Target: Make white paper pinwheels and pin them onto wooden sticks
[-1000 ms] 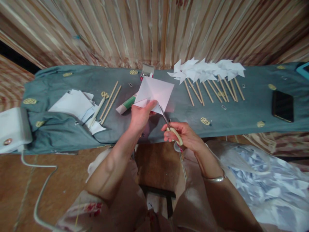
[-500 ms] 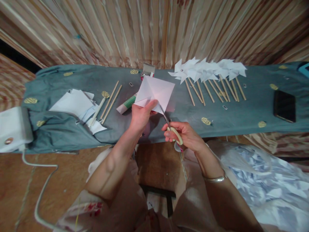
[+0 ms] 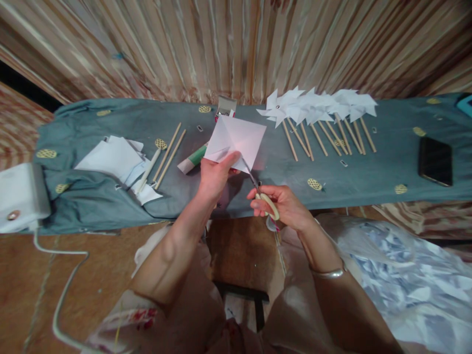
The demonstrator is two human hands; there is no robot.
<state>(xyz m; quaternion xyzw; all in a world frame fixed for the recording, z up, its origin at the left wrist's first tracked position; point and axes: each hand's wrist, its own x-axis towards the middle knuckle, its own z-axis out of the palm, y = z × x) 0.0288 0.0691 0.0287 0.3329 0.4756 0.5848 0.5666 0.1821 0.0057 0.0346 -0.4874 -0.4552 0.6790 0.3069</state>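
A square of white paper [image 3: 241, 137] with diagonal creases is pinched in my left hand [image 3: 217, 176], the thumb on top near its lower edge. My right hand [image 3: 278, 204] grips a pair of scissors [image 3: 271, 206] with pale yellow handles. Their blades reach into the paper's near corner, close to my left thumb. Behind the paper lies a small open box [image 3: 226, 105] with shiny bits inside, partly covered. A green and pale tube [image 3: 193, 160] rests left of the paper, its far end hidden.
Several paper pinwheels on sticks [image 3: 320, 108] lie in a row at the back right. Left are paper sheets [image 3: 114, 160], two wooden sticks [image 3: 167, 155] and a white box with a cable [image 3: 22, 196]. A phone [image 3: 435, 161] lies right; a plastic bag [image 3: 416, 280] stands below.
Almost nothing differs. The paper has shifted very slightly, while both hands and the scissors keep nearly the same place.
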